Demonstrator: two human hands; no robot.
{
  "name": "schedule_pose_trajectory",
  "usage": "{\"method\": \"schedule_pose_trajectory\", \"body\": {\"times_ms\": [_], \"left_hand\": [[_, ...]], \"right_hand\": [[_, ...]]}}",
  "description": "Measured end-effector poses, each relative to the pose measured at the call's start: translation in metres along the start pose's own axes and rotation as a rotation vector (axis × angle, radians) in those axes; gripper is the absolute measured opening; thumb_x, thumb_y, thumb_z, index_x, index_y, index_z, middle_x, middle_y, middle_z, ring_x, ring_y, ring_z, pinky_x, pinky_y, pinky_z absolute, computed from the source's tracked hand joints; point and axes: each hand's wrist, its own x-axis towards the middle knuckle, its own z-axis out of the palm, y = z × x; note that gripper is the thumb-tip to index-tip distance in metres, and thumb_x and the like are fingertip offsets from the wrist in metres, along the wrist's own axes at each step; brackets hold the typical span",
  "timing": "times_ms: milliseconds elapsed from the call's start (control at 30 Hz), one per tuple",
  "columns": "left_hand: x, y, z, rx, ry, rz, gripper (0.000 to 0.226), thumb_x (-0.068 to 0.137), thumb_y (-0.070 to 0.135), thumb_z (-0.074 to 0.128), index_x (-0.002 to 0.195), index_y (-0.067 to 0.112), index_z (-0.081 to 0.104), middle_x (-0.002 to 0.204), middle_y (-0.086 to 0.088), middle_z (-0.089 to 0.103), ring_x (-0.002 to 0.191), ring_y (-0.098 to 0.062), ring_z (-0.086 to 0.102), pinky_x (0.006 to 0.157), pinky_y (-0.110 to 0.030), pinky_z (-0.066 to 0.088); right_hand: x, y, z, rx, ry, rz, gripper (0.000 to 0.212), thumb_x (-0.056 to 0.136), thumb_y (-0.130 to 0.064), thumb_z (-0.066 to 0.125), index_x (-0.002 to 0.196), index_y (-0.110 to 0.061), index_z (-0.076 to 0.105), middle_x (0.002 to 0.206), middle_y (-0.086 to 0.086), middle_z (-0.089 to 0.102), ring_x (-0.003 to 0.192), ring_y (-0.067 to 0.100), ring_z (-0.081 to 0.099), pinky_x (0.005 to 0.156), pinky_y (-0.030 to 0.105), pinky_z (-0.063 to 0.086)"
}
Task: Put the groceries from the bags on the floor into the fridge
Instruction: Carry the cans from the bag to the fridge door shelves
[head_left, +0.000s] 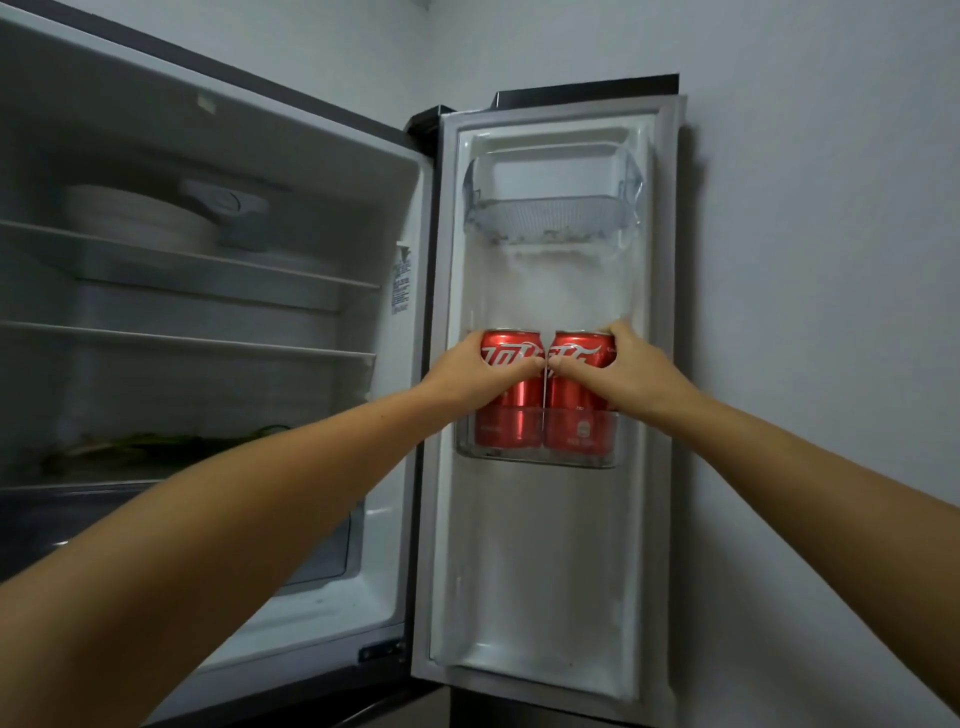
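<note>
Two red cola cans stand upright side by side in the middle clear door shelf (621, 452) of the open fridge door (550, 545). My left hand (475, 371) grips the left can (511, 421) around its upper half. My right hand (618, 371) grips the right can (576, 426) the same way. The cans touch each other, and their lower parts sit behind the shelf's clear front wall. The grocery bags are out of view.
A clear upper door shelf (553, 215) sits above the cans. Inside the fridge (218, 322) on the left are glass shelves, a stack of white plates (140, 215) on the top one, and green vegetables (171, 444) lower down. A grey wall stands right of the door.
</note>
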Motion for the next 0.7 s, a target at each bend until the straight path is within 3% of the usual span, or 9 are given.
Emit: {"method": "schedule_pose_trajectory", "body": {"times_ms": [133,267,367,467,567,700], "left_hand": [[-0.003,0.000,0.000,-0.015,-0.037,-0.028,0.068,0.080,0.049,0.067,0.134,0.020,0.038,0.122,-0.003,0.059,0.101,-0.017,0.062,0.082,-0.030,0.053],[-0.013,0.004,-0.006,0.026,-0.045,-0.020,0.074,0.083,0.050,0.062,0.142,0.021,0.027,0.129,-0.003,0.055,0.099,-0.013,0.057,0.074,-0.023,0.048],[-0.028,0.005,-0.022,0.068,0.074,0.014,0.076,0.088,0.051,0.054,0.148,0.019,0.019,0.123,-0.002,0.056,0.107,-0.016,0.056,0.081,-0.026,0.045],[-0.056,-0.004,-0.051,0.077,0.223,0.035,0.053,0.093,0.047,0.049,0.136,0.018,0.039,0.101,0.005,0.059,0.098,-0.013,0.057,0.079,-0.025,0.043],[-0.104,-0.026,-0.088,0.137,0.312,-0.006,0.033,0.096,0.038,0.048,0.120,0.015,0.054,0.097,0.000,0.061,0.092,-0.016,0.058,0.074,-0.023,0.046],[-0.195,-0.058,-0.153,0.368,0.318,-0.115,0.020,0.096,0.029,0.051,0.111,0.017,0.057,0.092,0.004,0.062,0.086,-0.011,0.060,0.070,-0.021,0.048]], "right_hand": [[0.004,0.000,0.000,-0.016,-0.087,0.018,0.082,0.080,-0.060,0.061,0.141,-0.017,0.027,0.131,0.008,0.054,0.105,0.023,0.061,0.076,0.027,0.050],[-0.005,-0.005,-0.008,-0.051,-0.080,-0.002,0.085,0.086,-0.061,0.049,0.150,-0.020,0.011,0.145,0.013,0.044,0.124,0.028,0.052,0.096,0.035,0.042],[-0.017,-0.015,-0.012,-0.056,0.189,-0.188,0.062,0.094,-0.047,0.047,0.143,-0.015,0.030,0.136,0.012,0.050,0.122,0.026,0.050,0.099,0.038,0.041],[-0.038,-0.038,0.006,0.000,0.345,-0.482,0.035,0.094,-0.032,0.047,0.123,-0.011,0.050,0.106,0.000,0.056,0.103,0.020,0.054,0.088,0.038,0.048],[-0.065,-0.071,0.055,0.054,0.187,-0.643,0.027,0.091,-0.026,0.046,0.111,-0.011,0.057,0.094,-0.004,0.055,0.087,0.014,0.055,0.076,0.030,0.047],[-0.107,-0.120,0.149,0.112,-0.051,-0.737,0.018,0.093,-0.021,0.052,0.108,-0.016,0.060,0.096,-0.003,0.059,0.086,0.012,0.055,0.074,0.032,0.050]]}}
